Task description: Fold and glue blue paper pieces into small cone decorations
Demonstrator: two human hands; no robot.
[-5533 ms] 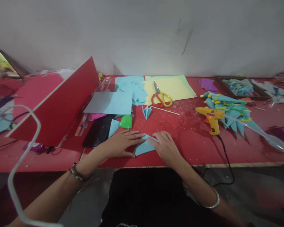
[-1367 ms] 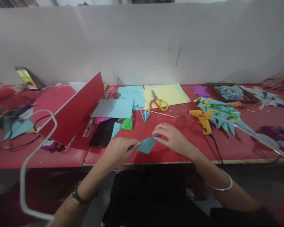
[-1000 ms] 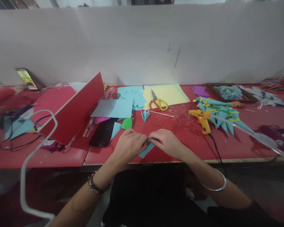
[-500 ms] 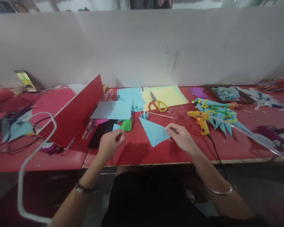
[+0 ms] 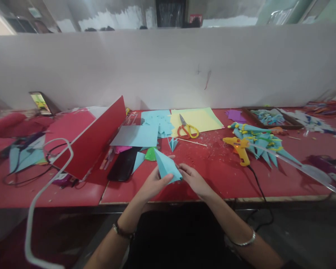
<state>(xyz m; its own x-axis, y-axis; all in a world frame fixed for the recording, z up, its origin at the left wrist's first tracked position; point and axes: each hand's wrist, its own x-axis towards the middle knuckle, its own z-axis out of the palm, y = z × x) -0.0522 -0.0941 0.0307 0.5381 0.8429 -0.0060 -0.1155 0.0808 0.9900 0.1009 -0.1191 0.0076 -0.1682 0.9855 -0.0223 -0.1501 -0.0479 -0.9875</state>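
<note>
1. Left hand [image 5: 154, 183] has the folded blue paper [image 5: 165, 166] gripped, thumb pressed on the near face and fingers tucked behind; the paper is tilted, up off the table [image 5: 226, 179], close to its front edge and about midway along what's visible.
2. Right hand [image 5: 195, 180] has its fingers curled in at the paper's lower right corner; honestly can't tell if they're pinching it or just brushing it.
3. Creases look like the weak spot to me; if that thumb bears down off the line you'd get a stray fold, and a hard tug at the corner could skew or tear it.
4. Green thing [image 5: 150, 154] sits right behind the paper; the small pleated blue piece [image 5: 173, 144] is nearby, further toward the back edge, and a careless knuckle might squash it.
5. Glue gun [image 5: 242, 149] is well off to the right, little light glowing, so maybe hot; its cord [image 5: 260, 182] runs over the front edge near the right forearm [image 5: 228, 215], and snagging that could drag the gun off.
</note>
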